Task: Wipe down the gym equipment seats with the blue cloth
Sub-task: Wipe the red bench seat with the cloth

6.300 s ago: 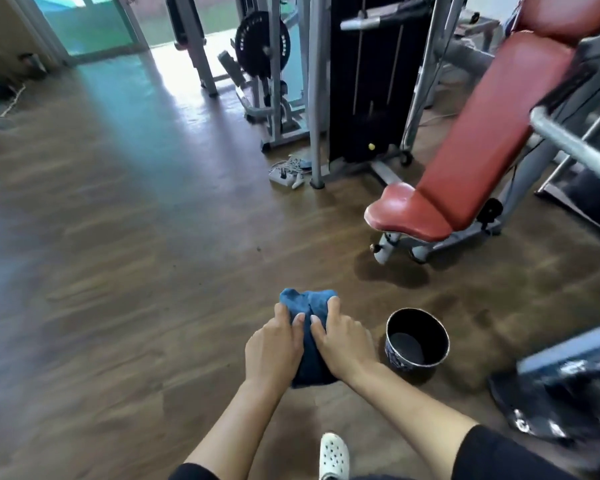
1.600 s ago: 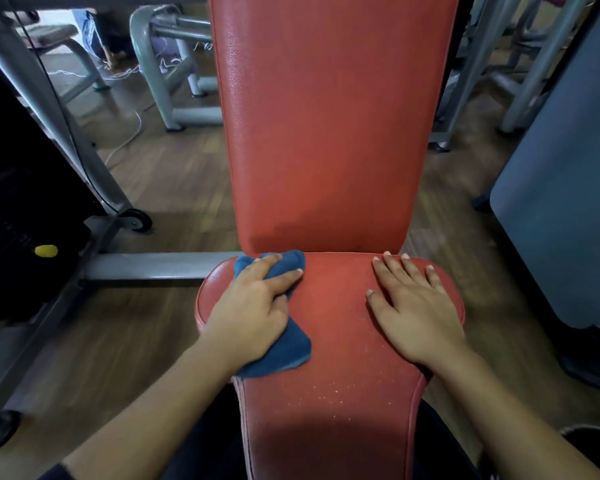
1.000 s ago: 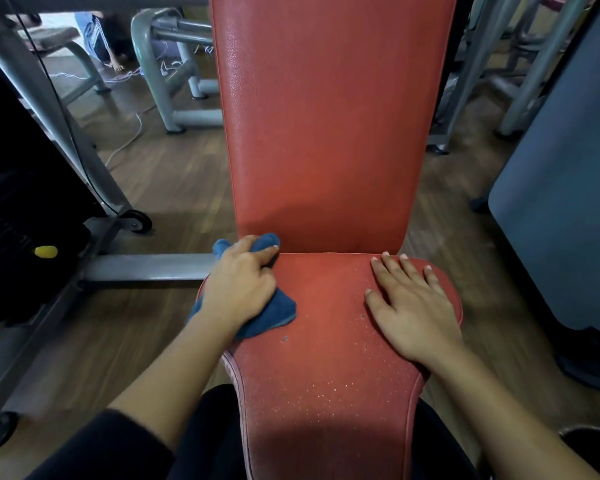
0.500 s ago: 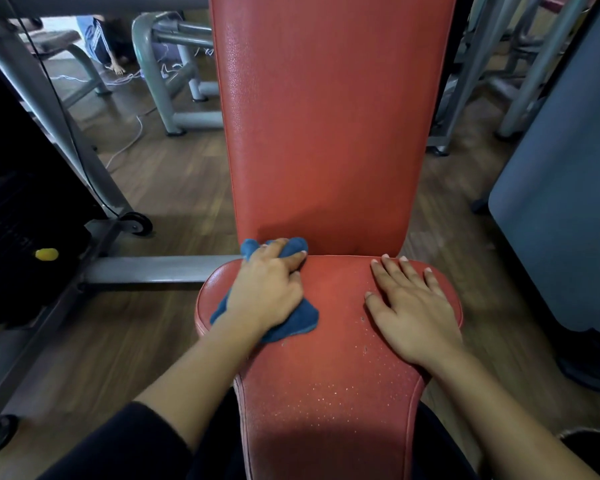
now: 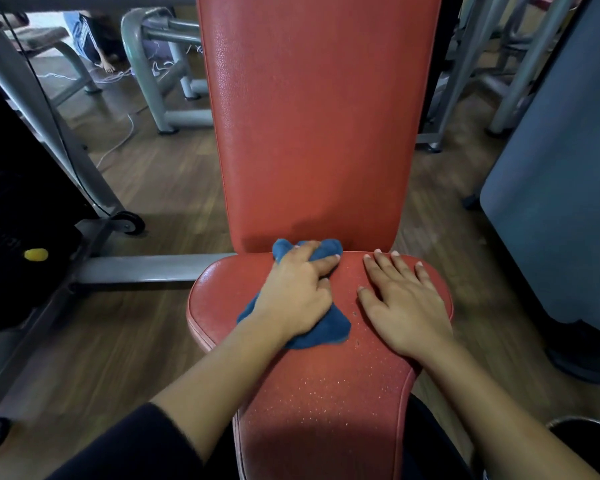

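Your left hand [image 5: 297,296] lies on top of the crumpled blue cloth [image 5: 329,329], with its fingers [image 5: 321,265] curled over the bunched far end and holding it down against the red padded seat [image 5: 326,393]. The blue cloth sits on the far left part of the seat, its front lump right at the seam where the seat meets the upright red padded backrest [image 5: 312,116]. A flatter corner of it spreads out from under your palm towards you.

Your right hand [image 5: 402,306] rests flat on the right part of the same seat, just beside the cloth but not touching it. Its fingers [image 5: 395,268] are straight, slightly spread and hold nothing; they point towards the backrest. Fine pale specks dot the seat surface nearer to you.

A grey metal frame bar [image 5: 146,268] runs along the brown wooden floor [image 5: 160,188] to the left of the seat. Beyond it stands a small black wheel [image 5: 129,223], and a yellow knob [image 5: 35,254] shows on the dark machine at the far left. A grey-blue panel [image 5: 561,202] stands to the right. The rim of a black round bucket [image 5: 582,424] shows at the lower right corner.
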`<state>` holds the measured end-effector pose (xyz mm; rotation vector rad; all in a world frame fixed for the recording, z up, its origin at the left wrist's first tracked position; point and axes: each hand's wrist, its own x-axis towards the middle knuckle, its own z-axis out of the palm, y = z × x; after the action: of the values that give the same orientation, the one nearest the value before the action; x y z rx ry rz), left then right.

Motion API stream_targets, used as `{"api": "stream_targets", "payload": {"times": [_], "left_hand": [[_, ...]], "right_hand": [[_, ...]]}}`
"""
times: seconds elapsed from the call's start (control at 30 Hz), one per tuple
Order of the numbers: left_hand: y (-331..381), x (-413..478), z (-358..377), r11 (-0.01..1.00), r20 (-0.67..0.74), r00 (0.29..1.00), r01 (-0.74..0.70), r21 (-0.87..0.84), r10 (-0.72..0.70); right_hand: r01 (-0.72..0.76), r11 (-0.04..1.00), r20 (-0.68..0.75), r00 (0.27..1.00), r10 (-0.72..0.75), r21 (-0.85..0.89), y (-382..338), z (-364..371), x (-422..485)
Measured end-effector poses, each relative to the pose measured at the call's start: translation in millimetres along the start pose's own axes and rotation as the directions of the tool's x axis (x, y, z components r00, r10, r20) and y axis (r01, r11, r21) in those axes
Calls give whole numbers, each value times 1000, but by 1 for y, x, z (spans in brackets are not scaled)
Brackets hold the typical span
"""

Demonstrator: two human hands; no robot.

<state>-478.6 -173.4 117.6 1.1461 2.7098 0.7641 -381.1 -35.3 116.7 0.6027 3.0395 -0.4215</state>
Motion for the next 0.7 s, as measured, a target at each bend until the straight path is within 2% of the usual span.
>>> {"api": "stream_targets", "payload": {"times": [0.1,0.2,0.3,0.5,0.6,0.7], "left_hand": [[-11,-26,-10,996,46,995,-82,-42,83],[-33,-20,-20,1000,28,999,21,4,-21],[-24,9,-10,996,-33,996,83,45,-81],[-4,-12,-2,993,40,993,-114,-26,115],[-23,-19,-16,998,57,997,-56,-18,57],[-25,9,-12,999,-1,999,41,12,-41]], "right_hand": [[3,1000,-4,1000,-3,3,1,0,0],[-2,1000,-2,1000,2,19,1,1,0],[-6,999,-6,1000,6,31,2,2,1],[-7,999,-42,999,9,48,5,5,2],[-15,998,-34,999,17,58,4,5,3],[-20,998,-45,999,23,58,4,6,4]]}}
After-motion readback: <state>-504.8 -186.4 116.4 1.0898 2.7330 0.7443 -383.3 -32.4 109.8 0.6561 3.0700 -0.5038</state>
